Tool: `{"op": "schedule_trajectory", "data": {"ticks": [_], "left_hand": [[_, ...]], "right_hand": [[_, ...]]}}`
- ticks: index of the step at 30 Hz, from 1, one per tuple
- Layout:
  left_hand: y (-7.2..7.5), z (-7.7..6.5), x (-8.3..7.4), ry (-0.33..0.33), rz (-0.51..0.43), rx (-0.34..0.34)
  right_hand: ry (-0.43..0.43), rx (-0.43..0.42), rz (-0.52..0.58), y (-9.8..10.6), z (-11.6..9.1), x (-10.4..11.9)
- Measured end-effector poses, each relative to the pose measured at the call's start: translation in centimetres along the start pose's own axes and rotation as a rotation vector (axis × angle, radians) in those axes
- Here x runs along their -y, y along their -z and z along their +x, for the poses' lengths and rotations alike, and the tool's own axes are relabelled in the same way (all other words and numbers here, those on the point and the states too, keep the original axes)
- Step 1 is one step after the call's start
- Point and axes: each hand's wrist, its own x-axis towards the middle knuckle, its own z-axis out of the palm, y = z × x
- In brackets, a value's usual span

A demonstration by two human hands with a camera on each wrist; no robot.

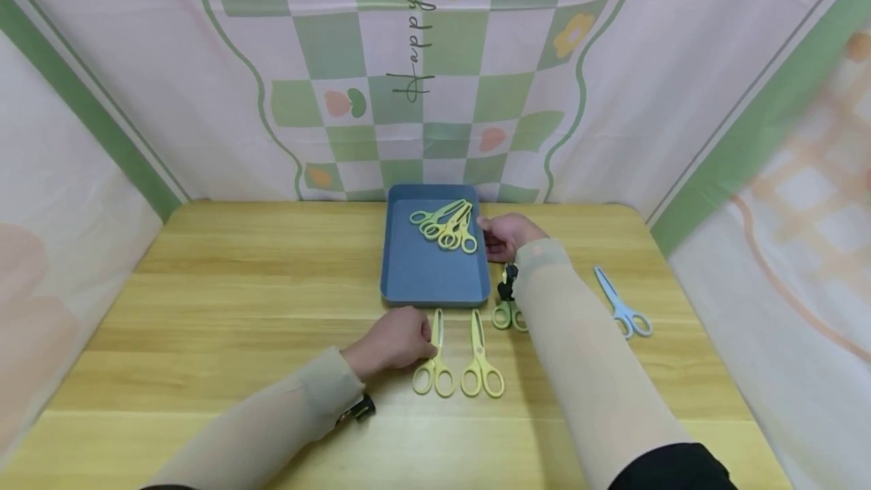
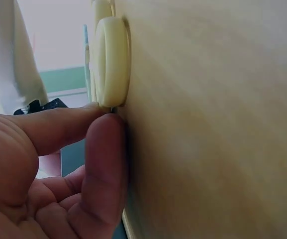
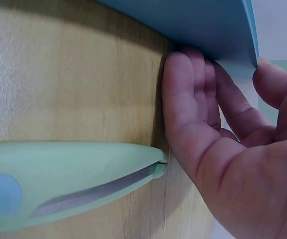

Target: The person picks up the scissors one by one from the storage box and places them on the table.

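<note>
My left hand point(image 1: 401, 339) pinches yellow scissors point(image 1: 435, 363) between thumb and finger at the blade side; in the left wrist view the fingertips meet just by a yellow handle loop point(image 2: 116, 59), close against the table. At the right side of a blue tray point(image 1: 429, 278), my right hand point(image 1: 512, 234) has its thumb on the rim and its curled fingers low against the tray's outer wall point(image 3: 203, 30). Several green and yellow scissors point(image 1: 449, 229) lie bunched in the tray's far right part. A second pair of yellow scissors point(image 1: 479, 358) lies right of the pinched one.
Green scissors point(image 3: 83, 169) lie near my right wrist, partly hidden by the sleeve in the head view. Farther right, light blue scissors point(image 1: 612, 295) rest on the wooden table point(image 1: 272, 271). A patterned cloth point(image 1: 395, 59) hangs behind the table.
</note>
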Motion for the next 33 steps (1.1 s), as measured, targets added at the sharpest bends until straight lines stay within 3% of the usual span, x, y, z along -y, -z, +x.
{"op": "schedule_trajectory", "data": {"ticks": [33], "left_hand": [[-0.30, -0.35, -0.73, 0.049, -0.052, 0.000]], "right_hand": [[-0.002, 0.004, 0.015, -0.17, -0.56, -0.02]]}}
